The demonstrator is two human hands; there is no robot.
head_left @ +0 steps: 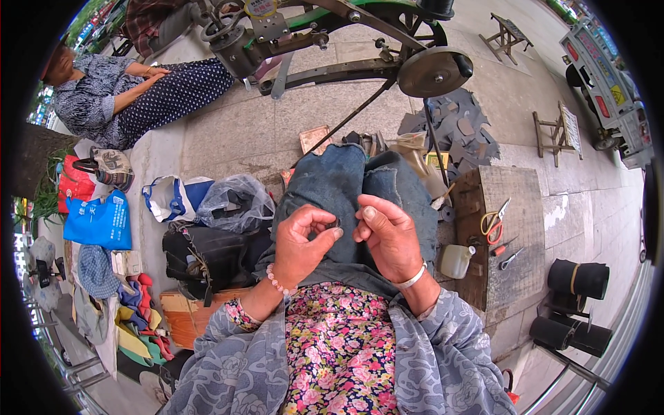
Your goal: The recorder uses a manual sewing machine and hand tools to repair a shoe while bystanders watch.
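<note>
My left hand is raised over my lap, thumb and fingers pinched together. A tiny dark thing shows at its fingertips, too small to name. Close beside it on the right, my right hand also has thumb and fingers closed in a pinch. Whatever it may hold is hidden. A gap separates the two hands. Under them, worn blue denim cloth with frayed edges covers my knees.
Ahead stands a hand-wheel sewing machine. On the right, a wooden box bears orange-handled scissors and an awl-like tool; a plastic jug stands beside it. Bags lie left. A person sits far left.
</note>
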